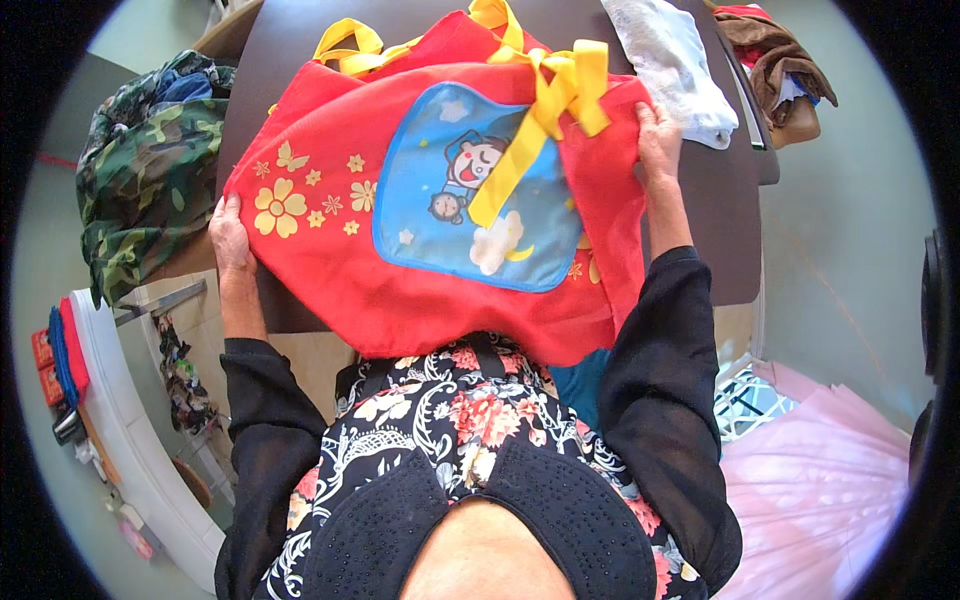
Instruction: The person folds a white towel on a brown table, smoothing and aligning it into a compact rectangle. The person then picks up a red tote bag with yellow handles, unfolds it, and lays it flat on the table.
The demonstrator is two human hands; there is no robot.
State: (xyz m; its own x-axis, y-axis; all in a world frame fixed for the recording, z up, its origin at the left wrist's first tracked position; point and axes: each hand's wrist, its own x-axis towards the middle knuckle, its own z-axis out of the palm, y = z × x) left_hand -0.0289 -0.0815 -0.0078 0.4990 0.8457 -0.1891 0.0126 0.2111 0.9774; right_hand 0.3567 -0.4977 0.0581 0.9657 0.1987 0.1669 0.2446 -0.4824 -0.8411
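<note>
A red cloth apron (322, 277) with yellow floral prints is spread between my hands, over the front of the dark table. Its blue pocket (420, 187) carries a cartoon figure, stars, a cloud and a moon. Pinched in my left hand (234, 236) is the apron's left edge, while my right hand (660, 142) grips the upper right edge. A yellow strap (517, 161) falls across the pocket from a looped bundle; another yellow strap (349, 37) curls at the top. The apron's lower edge hangs against my floral dress.
Beneath the apron stands a dark brown table (712, 217), with a folded white cloth (675, 71) at the right. Camouflage fabric (150, 187) is heaped at the left. A brown cloth (780, 60) lies on a seat at the far right. Pink tulle (817, 480) spreads at the lower right.
</note>
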